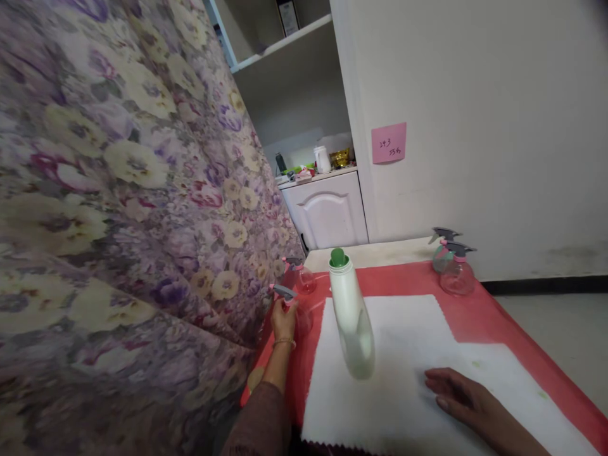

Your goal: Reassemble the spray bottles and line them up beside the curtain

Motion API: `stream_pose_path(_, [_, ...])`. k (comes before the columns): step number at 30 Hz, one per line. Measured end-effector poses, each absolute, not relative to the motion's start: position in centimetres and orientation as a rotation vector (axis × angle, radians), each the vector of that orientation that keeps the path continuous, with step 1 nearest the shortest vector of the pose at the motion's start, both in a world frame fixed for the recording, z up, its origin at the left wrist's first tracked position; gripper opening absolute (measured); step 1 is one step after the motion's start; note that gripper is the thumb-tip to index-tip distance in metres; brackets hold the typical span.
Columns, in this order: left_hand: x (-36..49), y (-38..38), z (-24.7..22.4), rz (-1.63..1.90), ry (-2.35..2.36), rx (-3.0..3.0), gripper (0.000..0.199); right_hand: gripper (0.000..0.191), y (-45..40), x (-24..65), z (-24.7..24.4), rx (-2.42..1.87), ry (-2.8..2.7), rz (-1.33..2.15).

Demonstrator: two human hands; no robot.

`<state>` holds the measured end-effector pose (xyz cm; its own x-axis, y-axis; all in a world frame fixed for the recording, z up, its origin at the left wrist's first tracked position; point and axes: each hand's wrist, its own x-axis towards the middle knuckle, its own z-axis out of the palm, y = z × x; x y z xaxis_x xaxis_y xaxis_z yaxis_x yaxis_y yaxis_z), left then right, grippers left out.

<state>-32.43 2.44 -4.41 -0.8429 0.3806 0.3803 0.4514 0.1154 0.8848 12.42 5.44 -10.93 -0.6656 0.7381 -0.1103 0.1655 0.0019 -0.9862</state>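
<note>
My left hand (284,322) is closed around the neck of a clear pink spray bottle (303,322) with a grey trigger head, at the left side of the table. Just behind it stands another pink spray bottle (305,279). A tall pale-green bottle (352,320) with a green piece in its open mouth stands upright on the white cloth (399,405), between my hands and touched by neither. Over the cloth's right part, my right hand (458,396) hovers with fingers loosely stretched and nothing in them.
Two spray bottles, one pink (456,278) and one greenish (441,258), stand at the table's far right corner. Red cloth (408,278) covers the table. A floral curtain (190,221) hangs close along the left. Behind are a white cabinet (327,212) and a wall with a pink note (389,143).
</note>
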Motion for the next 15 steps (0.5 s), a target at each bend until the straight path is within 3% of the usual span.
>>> stream_pose_path(7, [-34.9,4.7,-5.4,-1.676,-2.345,-0.875,0.021,0.055,5.5,12.1,-9.6,-1.031,-1.915,1.648])
stream_pose_path(15, [-35.9,7.4,-5.9,-1.646,-2.313,-0.898,0.021,0.052,5.3,11.8,-10.8,-1.011,-1.826,1.693])
